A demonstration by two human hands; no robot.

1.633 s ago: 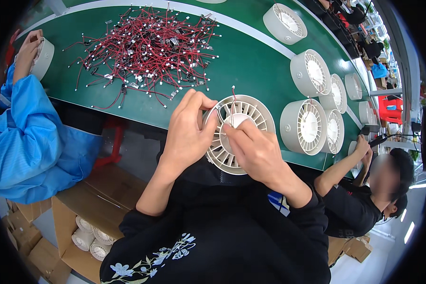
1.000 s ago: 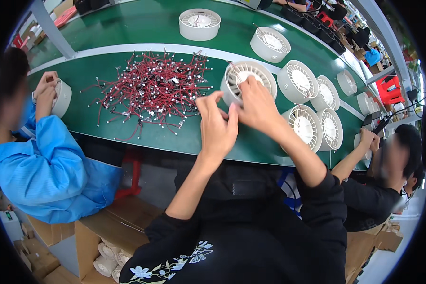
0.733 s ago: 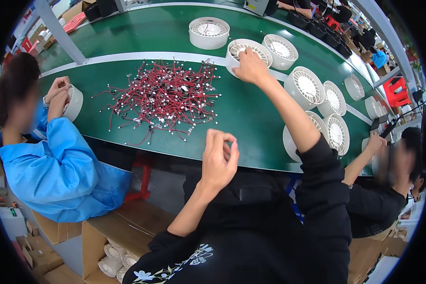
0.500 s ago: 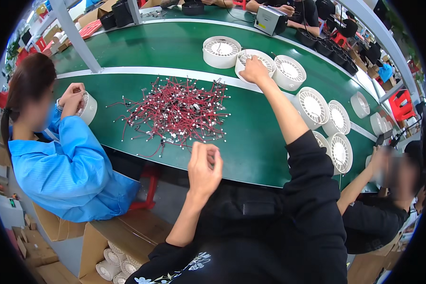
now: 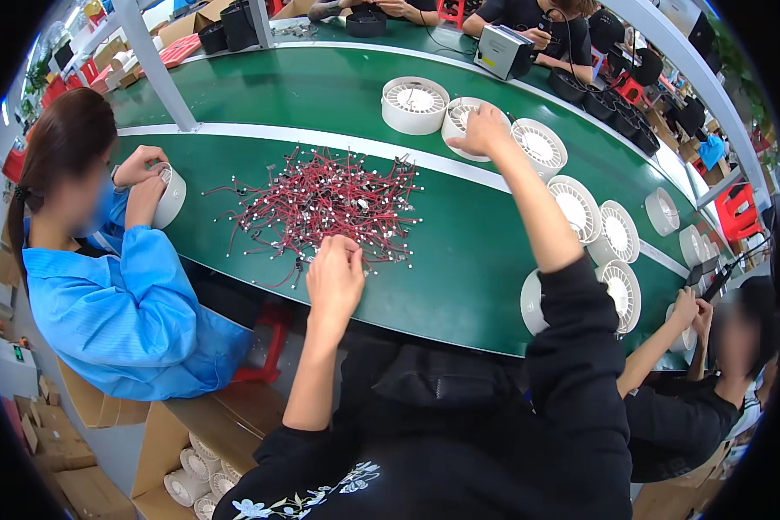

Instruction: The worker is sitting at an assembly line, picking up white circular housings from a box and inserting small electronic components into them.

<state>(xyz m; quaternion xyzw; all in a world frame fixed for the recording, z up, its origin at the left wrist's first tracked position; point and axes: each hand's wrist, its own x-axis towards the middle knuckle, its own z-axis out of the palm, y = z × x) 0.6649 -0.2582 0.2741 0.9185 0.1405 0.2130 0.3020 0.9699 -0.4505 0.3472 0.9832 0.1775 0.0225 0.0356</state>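
Note:
Red-and-black cables with small white connectors [image 5: 321, 199] lie in a tangled pile on the green table. My left hand [image 5: 336, 273] is at the pile's near edge, fingers curled together; what lies between them is hidden. Farther off, my right arm stretches out to a white round housing [image 5: 458, 120] with a slotted face. My right hand [image 5: 485, 134] closes over its right side, thumb by the near rim, and covers part of it. Similar housings flank it, one on the left [image 5: 415, 104] and one on the right [image 5: 539, 146].
More white housings [image 5: 615, 232] stand along the right, beside my right forearm. A co-worker in a blue jacket [image 5: 121, 303] handles a housing [image 5: 172, 195] at left. Another person in black [image 5: 680, 425] works at right. A carton [image 5: 160, 451] of white housings stands below left.
My left hand has moved forward and left, from in front of the pile to its near edge. My right hand stays at the same housing. The view has shifted slightly.

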